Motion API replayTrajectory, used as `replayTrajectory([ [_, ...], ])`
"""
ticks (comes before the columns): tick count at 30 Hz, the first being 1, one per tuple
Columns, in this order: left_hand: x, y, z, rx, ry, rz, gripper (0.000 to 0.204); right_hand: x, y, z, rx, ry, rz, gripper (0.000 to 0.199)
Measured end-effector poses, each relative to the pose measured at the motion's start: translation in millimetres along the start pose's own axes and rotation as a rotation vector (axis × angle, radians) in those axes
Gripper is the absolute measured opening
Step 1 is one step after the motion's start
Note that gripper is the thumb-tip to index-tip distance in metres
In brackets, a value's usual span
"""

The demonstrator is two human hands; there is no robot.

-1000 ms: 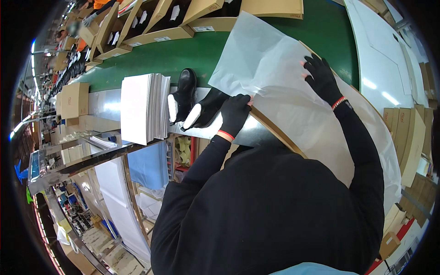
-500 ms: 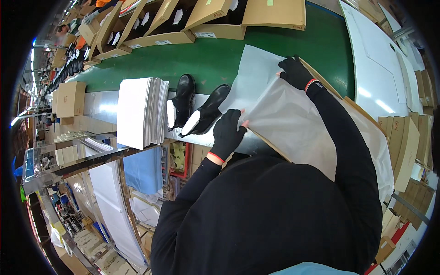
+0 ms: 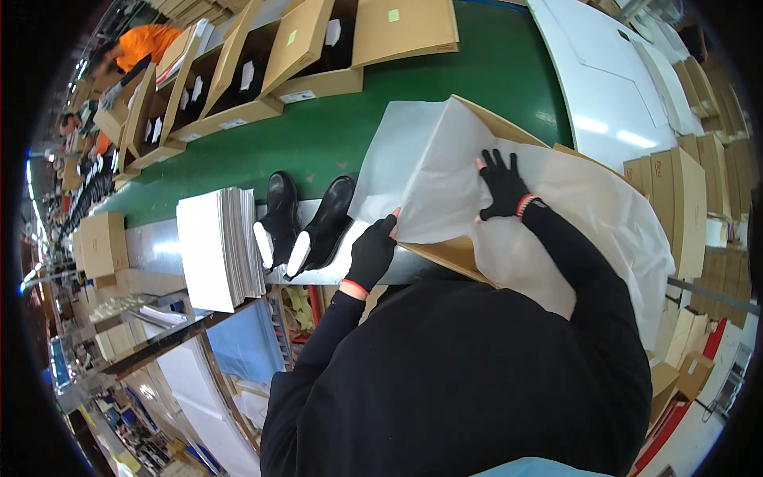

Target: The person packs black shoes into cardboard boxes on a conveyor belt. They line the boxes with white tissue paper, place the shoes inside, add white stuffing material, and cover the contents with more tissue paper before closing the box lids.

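A large sheet of white tissue paper (image 3: pixel 445 175) lies over an open brown cardboard box (image 3: pixel 457 256) in front of me, draping past its left edge and down on the right. My right hand (image 3: pixel 504 188), in a black fingerless glove, presses flat on the paper with its fingers spread. At the box's near left corner, my gloved left hand (image 3: pixel 371 256) pinches the paper's edge between thumb and fingers. Left of that hand stand two black ankle boots, one (image 3: pixel 280 211) beside the other (image 3: pixel 329 215), with white paper stuffing showing.
Left of the boots is a thick stack of white sheets (image 3: pixel 211 250). Open boxes holding dark footwear (image 3: pixel 318 79) line the far side of the green conveyor belt (image 3: pixel 509 71). Flat brown boxes (image 3: pixel 675 191) stand at right. A person in orange (image 3: pixel 147 44) works at far left.
My right hand has come back from the box's far edge and pressed the paper down into the box. My left hand stays at the near corner. The view has shifted right.
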State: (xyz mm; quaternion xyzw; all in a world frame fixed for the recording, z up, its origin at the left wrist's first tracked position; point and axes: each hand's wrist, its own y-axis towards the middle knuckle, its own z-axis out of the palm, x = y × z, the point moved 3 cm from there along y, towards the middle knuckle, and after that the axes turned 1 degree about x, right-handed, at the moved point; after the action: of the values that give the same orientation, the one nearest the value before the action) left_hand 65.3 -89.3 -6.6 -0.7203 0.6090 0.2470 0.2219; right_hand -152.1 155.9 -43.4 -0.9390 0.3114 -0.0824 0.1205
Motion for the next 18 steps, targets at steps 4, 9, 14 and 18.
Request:
replayTrajectory([
  [4, -3.8, -5.4, -0.1, -0.003, -0.037, 0.01, 0.04, 18.3, 31.8, 36.6, 0.116, -0.066, 0.136, 0.133],
  [9, -2.2, -22.5, 2.6, -0.019, -0.037, -0.063, 0.04, 36.0, 22.0, 29.5, 0.096, -0.253, 0.18, 0.113],
  [14, -7.5, -30.4, 1.9, -0.012, -0.106, -0.099, 0.041, 43.6, -8.7, 36.2, 0.27, -0.145, 0.146, 0.119],
  [18, -8.8, -33.4, -0.5, -0.033, -0.076, -0.098, 0.041, 42.8, 0.1, 35.3, 0.286, -0.195, 0.231, 0.12],
])
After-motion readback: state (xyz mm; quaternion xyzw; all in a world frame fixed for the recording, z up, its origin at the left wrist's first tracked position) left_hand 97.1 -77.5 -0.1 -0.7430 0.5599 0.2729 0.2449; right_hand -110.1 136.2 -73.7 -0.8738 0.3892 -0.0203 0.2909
